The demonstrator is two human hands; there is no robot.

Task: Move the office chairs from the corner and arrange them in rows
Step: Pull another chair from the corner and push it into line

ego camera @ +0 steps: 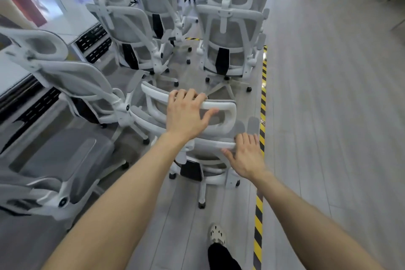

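Observation:
A white-framed office chair [225,116] with grey mesh stands right in front of me, its back toward me. My left hand [186,114] grips the top of its headrest, fingers curled over the rim. Lower down, my right hand [245,155] holds the top edge of its backrest [219,144]. Ahead of it another chair [228,37] stands in line, with one more behind that. To the left, several matching chairs [131,33] stand in a second line beside the desks.
A yellow-black tape line [262,129] runs along the floor just right of the chairs. White desks [13,72] with black cable trays lie at the left. Open grey floor [328,116] stretches to the right. My shoe [217,234] is below the chair.

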